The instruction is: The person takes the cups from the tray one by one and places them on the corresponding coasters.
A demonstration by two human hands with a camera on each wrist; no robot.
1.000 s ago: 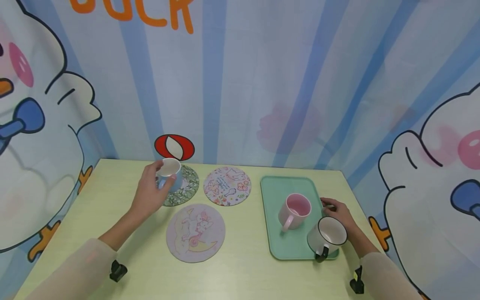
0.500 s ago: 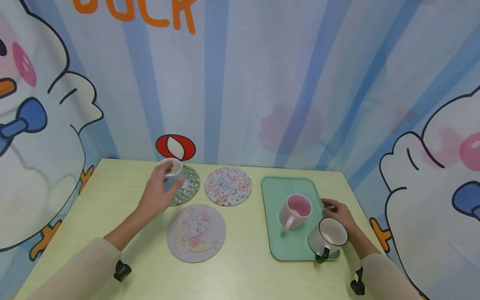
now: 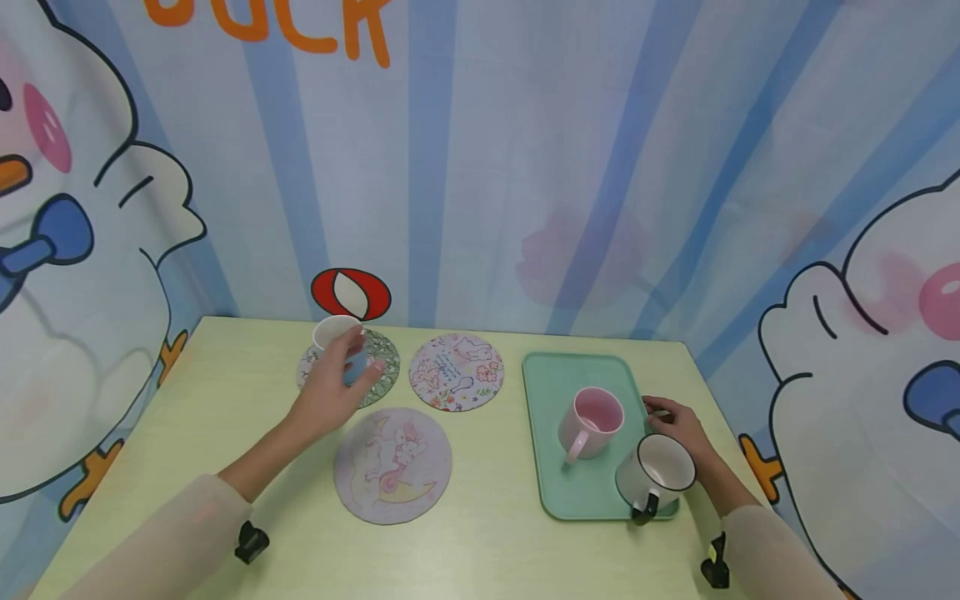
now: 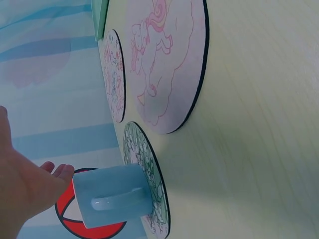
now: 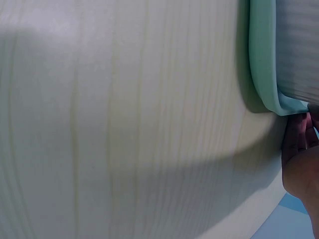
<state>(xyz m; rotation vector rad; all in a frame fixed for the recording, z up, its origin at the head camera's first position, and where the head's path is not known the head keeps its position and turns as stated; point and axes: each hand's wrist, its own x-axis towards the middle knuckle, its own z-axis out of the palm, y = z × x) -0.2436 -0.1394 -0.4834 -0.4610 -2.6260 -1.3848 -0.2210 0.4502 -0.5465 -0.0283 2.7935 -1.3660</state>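
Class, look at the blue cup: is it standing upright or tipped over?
Upright. The blue cup stands on the green patterned coaster, its open rim facing up, left hand beside it.

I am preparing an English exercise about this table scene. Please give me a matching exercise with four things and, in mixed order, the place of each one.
Things:
1. blue cup
2. pink mug
3. white mug
4. unicorn mat

Places:
A. at the near right corner of the green tray, beside the right hand
B. flat on the table, nearest the person, nothing on it
C. on the green patterned mat, at the left hand
D. in the middle of the green tray

Pairs: 1-C, 2-D, 3-A, 4-B
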